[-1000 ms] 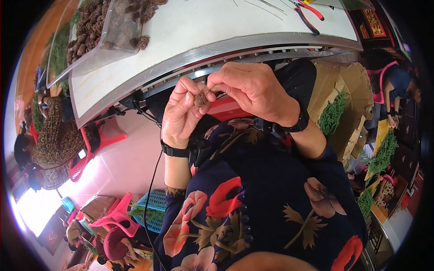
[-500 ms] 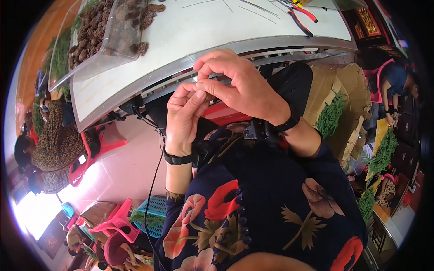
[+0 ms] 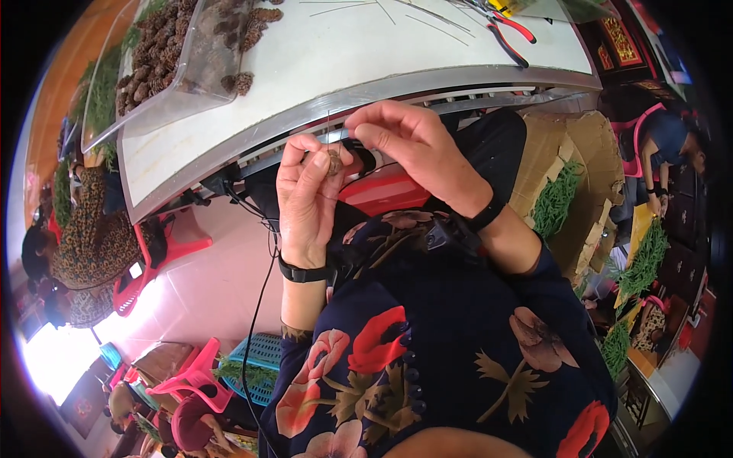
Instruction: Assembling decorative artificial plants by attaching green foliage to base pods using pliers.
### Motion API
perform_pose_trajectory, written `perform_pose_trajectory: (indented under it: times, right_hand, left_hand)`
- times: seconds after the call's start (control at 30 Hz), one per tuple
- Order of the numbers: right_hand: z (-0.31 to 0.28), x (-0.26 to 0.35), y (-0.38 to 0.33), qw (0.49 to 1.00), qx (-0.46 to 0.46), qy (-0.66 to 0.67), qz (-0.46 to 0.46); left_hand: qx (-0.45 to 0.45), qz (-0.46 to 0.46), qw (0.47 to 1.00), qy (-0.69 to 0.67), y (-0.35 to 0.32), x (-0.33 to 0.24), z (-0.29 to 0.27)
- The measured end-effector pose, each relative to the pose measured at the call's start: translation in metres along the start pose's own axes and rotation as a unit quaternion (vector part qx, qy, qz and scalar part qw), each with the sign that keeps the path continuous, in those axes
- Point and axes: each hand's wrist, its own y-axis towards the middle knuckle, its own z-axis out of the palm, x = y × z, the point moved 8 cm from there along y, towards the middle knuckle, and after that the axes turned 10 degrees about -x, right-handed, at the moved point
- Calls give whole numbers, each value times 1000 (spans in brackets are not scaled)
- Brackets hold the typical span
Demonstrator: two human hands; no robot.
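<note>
Your left hand (image 3: pixel 305 202) pinches a small brown pine cone (image 3: pixel 334 162) between thumb and fingertips. Just beside it, your right hand (image 3: pixel 416 149) closes thumb and forefinger on a thin wire (image 3: pixel 330 130) rising from the cone, below the white table (image 3: pixel 366 65) edge.

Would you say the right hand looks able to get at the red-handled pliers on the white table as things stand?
Probably yes. The pliers lie in the open on the white table, beyond the right hand, with nothing between. But its fingertips seem to pinch a thin wire by the small cone in the left hand.
</note>
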Motion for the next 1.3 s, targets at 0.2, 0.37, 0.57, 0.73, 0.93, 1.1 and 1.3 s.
perform_pose_trajectory:
  times: [0.2, 0.37, 0.57, 0.73, 0.93, 1.1, 1.3]
  right_hand:
    - [13, 7, 1, 997, 49, 62, -13]
    - [18, 4, 3, 997, 50, 46, 20]
    - [19, 8, 0, 998, 38, 43, 15]
    - [17, 6, 1, 999, 32, 44, 7]
    - [13, 15, 3, 999, 42, 27, -10]
    - [10, 20, 0, 996, 39, 74, -2]
    - [0, 14, 2, 998, -11, -20, -67]
  left_hand:
    - [12, -29, 999, -42, 0, 7, 1]
    - [0, -39, 998, -50, -2, 8, -1]
    - [-2, -36, 998, -58, -3, 8, 1]
    - [15, -40, 997, -67, -3, 8, 4]
    - [-16, -111, 989, 98, -4, 15, 11]
    - [55, -113, 979, 163, 0, 13, 20]
    - [39, -129, 987, 92, 6, 21, 20]
